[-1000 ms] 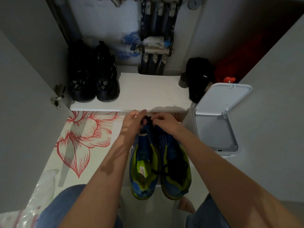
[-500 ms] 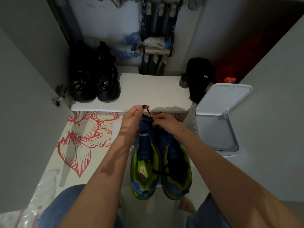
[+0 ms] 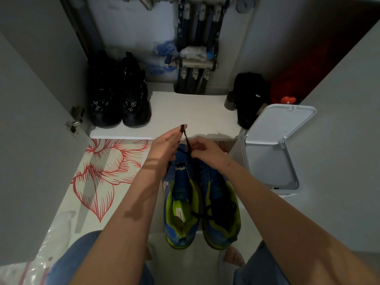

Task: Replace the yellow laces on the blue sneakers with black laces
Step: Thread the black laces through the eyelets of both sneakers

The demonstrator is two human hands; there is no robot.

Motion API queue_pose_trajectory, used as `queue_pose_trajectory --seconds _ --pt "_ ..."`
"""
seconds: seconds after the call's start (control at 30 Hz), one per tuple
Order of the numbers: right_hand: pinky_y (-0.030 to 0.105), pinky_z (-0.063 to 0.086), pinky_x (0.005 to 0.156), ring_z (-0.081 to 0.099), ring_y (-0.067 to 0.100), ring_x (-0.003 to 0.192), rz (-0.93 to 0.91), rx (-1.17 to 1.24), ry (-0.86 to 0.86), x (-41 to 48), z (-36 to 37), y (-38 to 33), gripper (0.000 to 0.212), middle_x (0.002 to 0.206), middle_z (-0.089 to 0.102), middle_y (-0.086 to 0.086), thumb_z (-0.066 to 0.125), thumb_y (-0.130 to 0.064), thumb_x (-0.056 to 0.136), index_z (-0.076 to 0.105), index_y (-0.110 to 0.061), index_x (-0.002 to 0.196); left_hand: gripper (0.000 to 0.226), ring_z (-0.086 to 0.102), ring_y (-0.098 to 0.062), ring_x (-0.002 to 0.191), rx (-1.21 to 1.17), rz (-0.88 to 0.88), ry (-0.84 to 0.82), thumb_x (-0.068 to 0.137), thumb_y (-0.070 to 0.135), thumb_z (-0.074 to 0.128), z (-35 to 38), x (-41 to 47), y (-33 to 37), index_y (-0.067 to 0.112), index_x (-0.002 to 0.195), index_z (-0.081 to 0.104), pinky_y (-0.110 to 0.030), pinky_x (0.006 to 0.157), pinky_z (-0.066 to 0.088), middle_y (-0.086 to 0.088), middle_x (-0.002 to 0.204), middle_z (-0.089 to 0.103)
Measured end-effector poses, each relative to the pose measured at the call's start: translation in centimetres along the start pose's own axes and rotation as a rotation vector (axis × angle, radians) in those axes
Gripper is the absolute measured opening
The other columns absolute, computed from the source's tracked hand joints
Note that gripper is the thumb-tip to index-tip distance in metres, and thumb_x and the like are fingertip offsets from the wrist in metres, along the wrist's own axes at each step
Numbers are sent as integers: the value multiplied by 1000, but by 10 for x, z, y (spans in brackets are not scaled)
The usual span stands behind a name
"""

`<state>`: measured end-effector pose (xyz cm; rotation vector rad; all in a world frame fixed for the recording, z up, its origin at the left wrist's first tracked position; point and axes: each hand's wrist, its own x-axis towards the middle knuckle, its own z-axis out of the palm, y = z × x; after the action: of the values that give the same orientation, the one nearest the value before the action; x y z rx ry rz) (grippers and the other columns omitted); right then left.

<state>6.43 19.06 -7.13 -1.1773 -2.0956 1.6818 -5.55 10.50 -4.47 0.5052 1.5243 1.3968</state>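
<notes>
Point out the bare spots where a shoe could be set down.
The white shelf is bare between the black shoes and the black bag. The flower mat is free between the cabinet door and the blue sneakers. Right of the sneakers it is crowded: the open bin stands close.

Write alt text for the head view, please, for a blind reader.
A left hand pinches the tip of a black lace rising from blue sneakers with lime-green lining; the right hand grips it lower down. A white bin stands open alongside.
</notes>
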Motion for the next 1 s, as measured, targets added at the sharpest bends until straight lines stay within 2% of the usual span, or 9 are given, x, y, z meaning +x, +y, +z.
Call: queue_pose_trajectory --seconds 0.1,0.2,0.3,0.4,0.53,0.67,0.77,0.87,1.0 --pt "7 43 68 55 1 74 -82 25 -14 -3 4 -7 18 85 61 -7 60 1 85 64 -7 101 37 24 -2 38 49 -7 -28 96 10 45 0 2 0 25 126 60 -13 36 21 12 44 29" --pt "12 44 68 57 6 71 -124 148 119 -1 2 -10 3 79 63 -1 61 -5 89 63 -6 91 38 26 -2 35 98 -33 -31 94 8 45 4 2 1 27 123 62 -12 35 21 12 42 30" --pt "16 51 68 63 4 65 -175 356 252 -1 -4 -16 6 73 66 2 56 2 89 61 -1 90 30 27 -1 31 62 -29 44 94 6 45 4 0 0 17 112 66 -12 34 19 14 35 35" --pt "20 53 66 64 8 63 -213 376 289 -2 -4 -31 4 73 66 9 53 -1 92 58 -1 92 23 34 0 31 82 -18 132 96 9 42 5 1 0 14 105 63 -12 33 23 7 48 45" --pt "28 53 53 59 17 50 -230 372 280 -7 -8 -44 14 69 62 12 52 -1 93 56 -11 84 22 47 -6 58 235 19 201 97 9 39 9 2 -6 13 87 59 -20 49 33 2 66 51" --pt "30 42 57 49 16 56 -372 -244 421 -12 -14 -53 6 59 52 -1 53 -23 94 57 -20 91 24 47 -8 65 340 147 259 97 9 37 5 5 -11 8 101 61 -22 57 35 5 72 52" --pt "29 44 62 56 11 69 -387 -626 490 -16 -26 -56 11 71 58 -8 55 -29 92 62 -22 97 28 43 -8 60 427 224 373 98 7 33 -1 3 -10 6 106 60 -23 55 33 6 68 48" --pt "30 45 68 61 16 81 -331 -752 594 -14 -41 -48 17 97 65 -4 55 -11 88 62 -21 100 27 46 -13 63 547 261 469 101 11 31 -3 -2 -8 8 108 56 -28 58 33 2 72 50" --pt "24 36 63 61 17 78 -176 -739 766 -13 -53 -39 17 91 67 1 54 -10 90 63 -22 100 29 54 -24 85 664 314 519 103 22 30 -1 -2 -6 12 114 54 -29 66 34 -6 100 59"
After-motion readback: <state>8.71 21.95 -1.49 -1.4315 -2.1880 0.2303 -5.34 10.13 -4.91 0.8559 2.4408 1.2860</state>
